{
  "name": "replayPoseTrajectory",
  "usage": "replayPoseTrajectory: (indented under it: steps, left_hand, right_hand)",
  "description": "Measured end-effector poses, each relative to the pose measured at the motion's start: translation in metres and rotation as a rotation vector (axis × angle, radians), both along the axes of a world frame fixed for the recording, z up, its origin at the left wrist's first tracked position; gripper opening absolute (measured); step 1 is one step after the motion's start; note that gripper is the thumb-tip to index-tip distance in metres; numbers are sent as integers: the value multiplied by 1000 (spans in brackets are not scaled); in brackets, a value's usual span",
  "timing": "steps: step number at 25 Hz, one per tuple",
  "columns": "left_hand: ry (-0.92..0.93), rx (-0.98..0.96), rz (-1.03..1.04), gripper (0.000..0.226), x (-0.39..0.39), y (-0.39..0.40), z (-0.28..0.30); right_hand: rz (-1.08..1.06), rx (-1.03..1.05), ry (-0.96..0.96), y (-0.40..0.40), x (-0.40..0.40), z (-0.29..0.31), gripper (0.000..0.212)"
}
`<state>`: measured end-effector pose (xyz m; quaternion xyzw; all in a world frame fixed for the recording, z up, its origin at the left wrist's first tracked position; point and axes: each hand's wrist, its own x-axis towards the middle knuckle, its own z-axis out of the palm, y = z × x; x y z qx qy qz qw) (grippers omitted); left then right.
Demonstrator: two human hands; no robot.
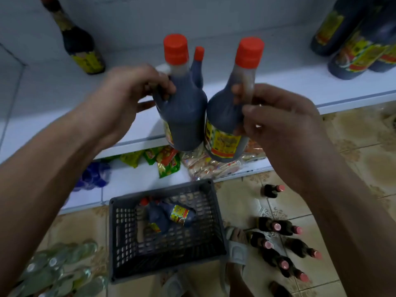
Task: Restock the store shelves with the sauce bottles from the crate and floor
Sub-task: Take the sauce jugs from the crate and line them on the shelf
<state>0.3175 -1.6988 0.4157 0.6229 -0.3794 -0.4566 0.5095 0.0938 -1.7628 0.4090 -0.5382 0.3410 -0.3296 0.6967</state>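
A person's left hand [126, 99] grips one dark sauce bottle [182, 108] by its shoulder and the right hand [285, 125] grips a second [225, 121] at the neck, both held upright and touching above the white shelf [64, 108]. Below, a grey crate [165, 249] on the patterned tile floor [246, 202] holds more bottles [169, 215], with small pink-capped bottles [280, 245] grouped to its right.

White shelving [278, 67] w/ a grey back wall [150, 16] — a lower shelf [132, 181] beneath it. Beige patterned floor tiles [364, 146] — soft, even light, no hard shadows.
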Motion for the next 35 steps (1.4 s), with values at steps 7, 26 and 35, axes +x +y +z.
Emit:
replayPoseTrajectory:
  steps: [7, 26, 35]
  left_hand:
    - [34, 36, -2, 18, -29, -89, 9]
    - [52, 43, 107, 5, -39, -193, -29]
    - [-347, 82, 171, 94, -24, -190, -80]
  right_hand:
    - [-171, -73, 74, -82, 8, 17, 26]
    - [-202, -135, 211, -159, 3, -32, 22]
    - [-287, -326, 390, -159, -6, -93, 86]
